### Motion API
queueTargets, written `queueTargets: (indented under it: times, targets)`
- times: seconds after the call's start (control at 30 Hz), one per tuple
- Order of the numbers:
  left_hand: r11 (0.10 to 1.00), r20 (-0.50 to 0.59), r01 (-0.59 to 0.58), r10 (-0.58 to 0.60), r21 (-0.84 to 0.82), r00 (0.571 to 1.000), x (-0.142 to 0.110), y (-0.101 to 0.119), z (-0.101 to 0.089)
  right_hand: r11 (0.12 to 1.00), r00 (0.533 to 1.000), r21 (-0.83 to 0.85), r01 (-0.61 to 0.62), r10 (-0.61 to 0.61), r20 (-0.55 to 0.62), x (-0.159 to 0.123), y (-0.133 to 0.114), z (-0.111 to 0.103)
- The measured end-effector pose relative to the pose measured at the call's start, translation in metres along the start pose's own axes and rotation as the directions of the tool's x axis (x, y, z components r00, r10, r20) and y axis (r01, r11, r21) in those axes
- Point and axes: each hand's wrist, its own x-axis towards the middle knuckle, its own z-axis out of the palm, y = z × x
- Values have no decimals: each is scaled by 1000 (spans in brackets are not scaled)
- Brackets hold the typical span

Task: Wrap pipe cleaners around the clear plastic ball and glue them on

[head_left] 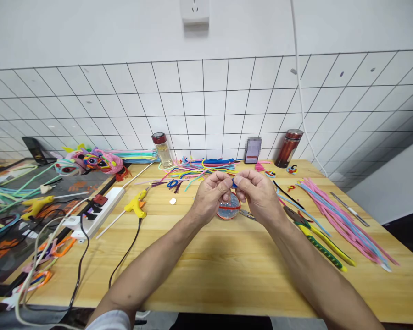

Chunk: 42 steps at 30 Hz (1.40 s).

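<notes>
My left hand [213, 190] and my right hand [258, 192] meet above the middle of the table, fingertips pinched together. Between them is a small blue piece [234, 183], perhaps pipe cleaner; fingers cover most of it. Just below and behind the hands sits a round, clear bluish container [228, 211] with a red band and rim. A metal tool [248, 214] shows partly beside my right hand. Pliers with green and yellow handles [321, 247] lie to the right, close to a blue pipe cleaner [313, 215] and a black one [287, 194].
Pink and blue pipe cleaners [340, 220] lie right, beside a metal strip [349, 209]. Mixed pipe cleaners [203, 167], a glass bottle [164, 153], a phone [252, 151] and a red flask [288, 149] line the back. Left are a yellow glue gun [136, 205] and a corded power strip [103, 211].
</notes>
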Motion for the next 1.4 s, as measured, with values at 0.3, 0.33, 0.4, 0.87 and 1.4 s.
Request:
queueTargets:
  times: [0.3, 0.33, 0.4, 0.87, 1.4]
  targets:
    - [999, 52, -39, 37, 26, 998, 1, 2, -5, 999, 999, 20, -27, 26, 44, -2, -8, -2]
    - [999, 52, -37, 36, 21, 998, 1, 2, -6, 1000, 999, 16, -24, 24, 42, -2, -9, -3]
    - [999, 60, -30, 30, 10, 998, 1, 1, -7, 1000, 999, 10, -24, 24, 42, -2, -9, -3]
    - [745, 39, -516, 554, 423, 832, -6, -6, -10, 986, 996, 153, -71, 61, 69, -8, -14, 2]
    - [824, 43, -456, 470, 335, 882, -4, 5, -8, 996, 997, 74, 48, -52, 56, -13, -12, -2]
